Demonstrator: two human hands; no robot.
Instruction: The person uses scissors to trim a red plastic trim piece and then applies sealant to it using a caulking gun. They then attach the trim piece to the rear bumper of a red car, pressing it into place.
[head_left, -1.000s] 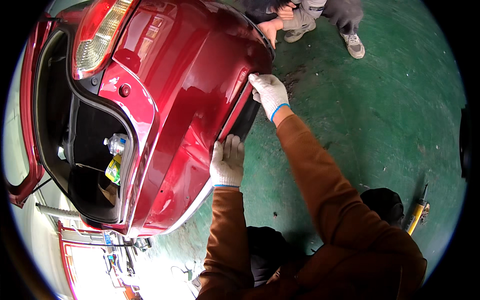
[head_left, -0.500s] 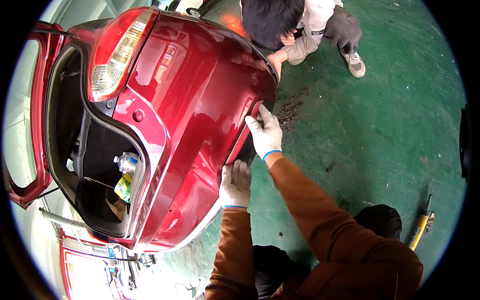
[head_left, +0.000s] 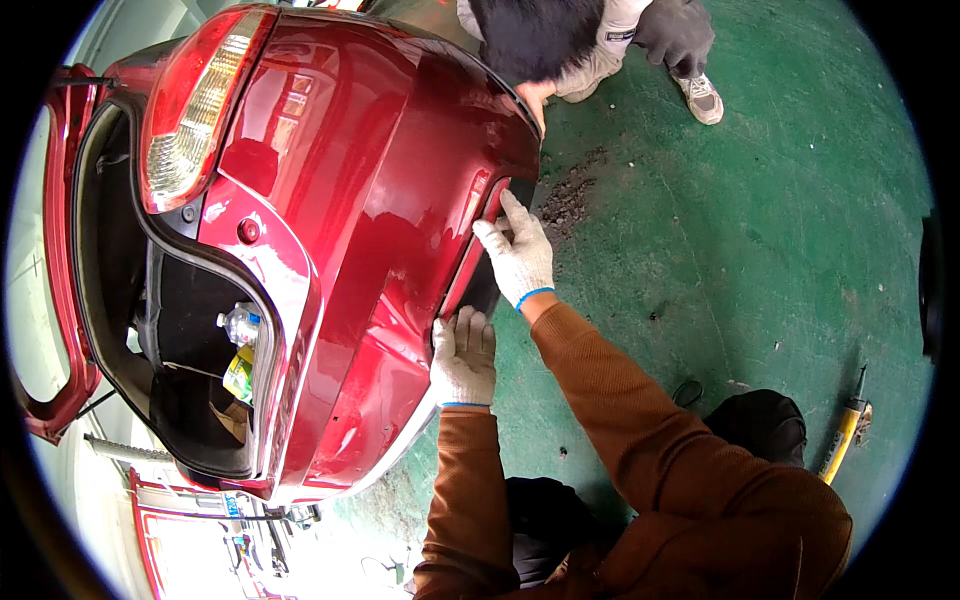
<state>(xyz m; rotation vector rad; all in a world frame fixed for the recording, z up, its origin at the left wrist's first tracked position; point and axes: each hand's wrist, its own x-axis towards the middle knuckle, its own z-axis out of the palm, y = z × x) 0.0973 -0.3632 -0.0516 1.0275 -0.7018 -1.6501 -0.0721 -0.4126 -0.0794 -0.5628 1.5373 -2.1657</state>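
A person in white work gloves presses both hands against the lower edge of a red car's rear bumper [head_left: 400, 200]. The left hand [head_left: 463, 358] lies flat, fingers together; the right hand [head_left: 517, 255], higher up, has fingers spread along the bumper's rim. A second person [head_left: 590, 40] crouches beyond on the green floor [head_left: 760, 230].

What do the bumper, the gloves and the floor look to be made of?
Bumper: glossy red painted panel, mirror-like reflections; probably plastic under the paint, though that cannot be told. Gloves on the left hand and right hand: white knitted fabric, ribbed weave, blue cuff trim. Floor: hard surface with a matte green coating, scuffed and dirt-stained, likely painted concrete.
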